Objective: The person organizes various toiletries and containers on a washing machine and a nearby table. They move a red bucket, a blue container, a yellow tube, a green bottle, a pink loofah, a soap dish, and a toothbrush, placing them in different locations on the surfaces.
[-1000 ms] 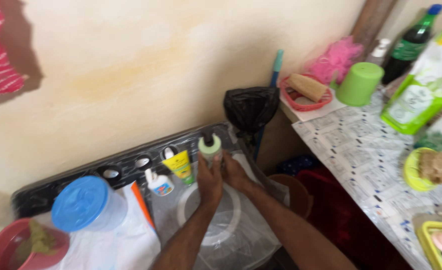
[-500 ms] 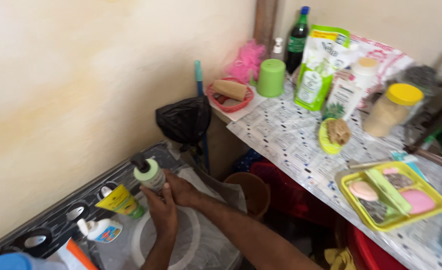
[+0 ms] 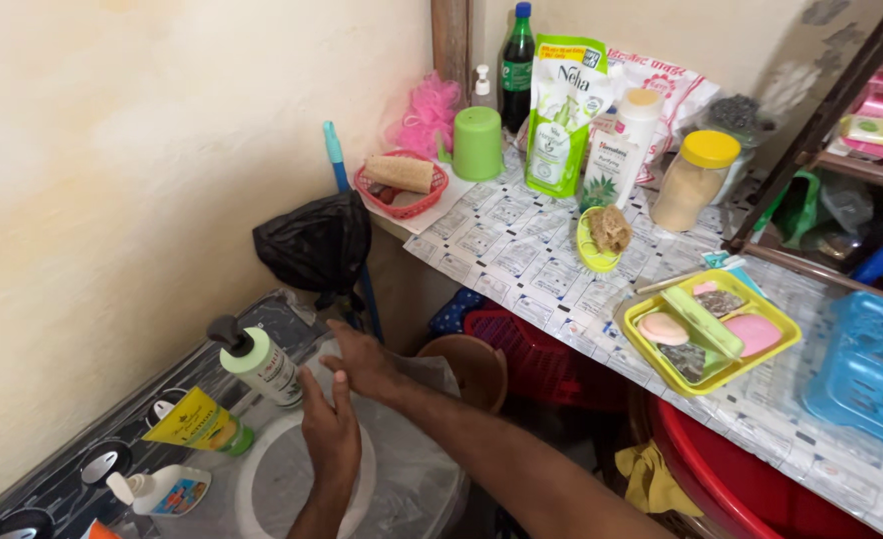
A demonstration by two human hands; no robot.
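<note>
We see one pump bottle [image 3: 260, 363] at ten o'clock of our two hands; left hand [image 3: 331, 435] and right hand [image 3: 365, 359] each show an empty, loosely spread grip.

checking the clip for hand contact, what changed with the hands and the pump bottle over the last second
Both hands let go of the pump bottle: the left hand and right hand now sit open just beside it. The bottle stays upright by the yellow tube and small white bottle.
</note>
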